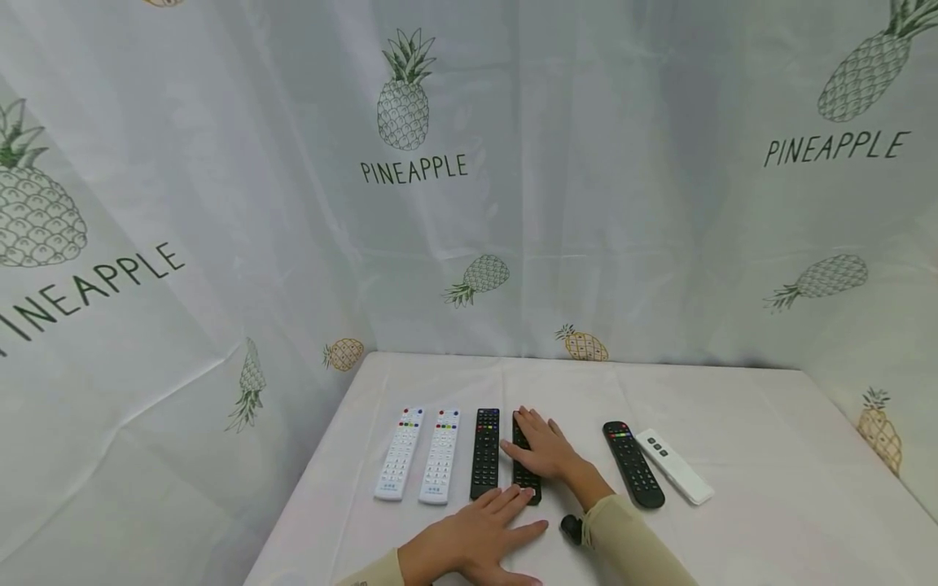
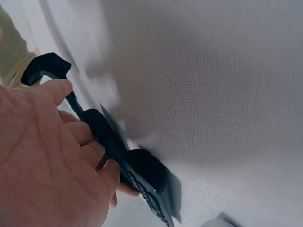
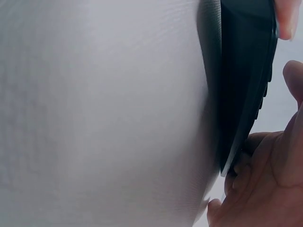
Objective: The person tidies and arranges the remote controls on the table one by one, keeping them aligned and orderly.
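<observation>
Two black remote controls lie side by side near the middle of the table: a left one (image 1: 485,448) and a right one (image 1: 522,476). My right hand (image 1: 545,448) lies over the upper part of the right remote, its fingers stretched out and touching it. At the near ends of the pair, my left hand (image 1: 484,533) has its fingers extended, and the fingertips reach the right remote's lower end. In the left wrist view, the left hand (image 2: 52,156) is beside both remotes' dark ends. The right wrist view shows a black remote's side (image 3: 244,80) next to the right hand (image 3: 274,179).
Two white remotes (image 1: 400,453) (image 1: 440,456) lie to the left, roughly parallel. On the right, another black remote (image 1: 633,464) and a slim white remote (image 1: 674,465) lie slanted. White cloth covers the table (image 1: 755,456); a pineapple-printed curtain (image 1: 601,179) hangs behind it.
</observation>
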Available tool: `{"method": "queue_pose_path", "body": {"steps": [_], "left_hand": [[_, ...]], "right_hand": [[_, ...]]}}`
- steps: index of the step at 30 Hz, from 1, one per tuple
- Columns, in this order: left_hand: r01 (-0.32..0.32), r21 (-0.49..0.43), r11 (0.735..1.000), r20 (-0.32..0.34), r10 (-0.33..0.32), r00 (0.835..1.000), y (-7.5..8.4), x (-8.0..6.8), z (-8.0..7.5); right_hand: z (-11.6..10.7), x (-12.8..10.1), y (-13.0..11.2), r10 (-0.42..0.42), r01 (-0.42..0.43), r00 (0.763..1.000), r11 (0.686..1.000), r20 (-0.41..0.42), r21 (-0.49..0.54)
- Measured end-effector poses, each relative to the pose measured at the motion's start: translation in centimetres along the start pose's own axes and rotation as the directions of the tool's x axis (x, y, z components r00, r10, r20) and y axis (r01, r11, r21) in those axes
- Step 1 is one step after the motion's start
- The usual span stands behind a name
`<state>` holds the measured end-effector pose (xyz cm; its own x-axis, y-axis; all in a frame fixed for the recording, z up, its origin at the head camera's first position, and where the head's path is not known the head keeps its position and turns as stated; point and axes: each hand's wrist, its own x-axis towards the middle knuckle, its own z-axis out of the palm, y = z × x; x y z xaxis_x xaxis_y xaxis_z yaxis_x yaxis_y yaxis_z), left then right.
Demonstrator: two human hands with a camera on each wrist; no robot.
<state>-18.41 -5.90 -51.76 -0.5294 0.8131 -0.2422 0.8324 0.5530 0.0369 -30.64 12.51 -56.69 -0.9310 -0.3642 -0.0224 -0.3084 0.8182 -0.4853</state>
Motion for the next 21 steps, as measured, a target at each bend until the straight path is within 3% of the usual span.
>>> {"method": "queue_pose_path", "body": {"steps": [10,21], "left_hand": [[0.003,-0.098,0.995,0.027,0.000,1.000,-0.11,0.04,-0.25],[0.004,-0.085,0.996,0.000,-0.004,1.000,0.18,0.07,-0.14]], "right_hand": [[-0.40,0.11,0.03,-0.010,0.010,1.000,1.000,-0.003,0.027],[-0.19,0.17,0.04,-0.010,0.010,1.000,1.000,0.010,0.023]]}}
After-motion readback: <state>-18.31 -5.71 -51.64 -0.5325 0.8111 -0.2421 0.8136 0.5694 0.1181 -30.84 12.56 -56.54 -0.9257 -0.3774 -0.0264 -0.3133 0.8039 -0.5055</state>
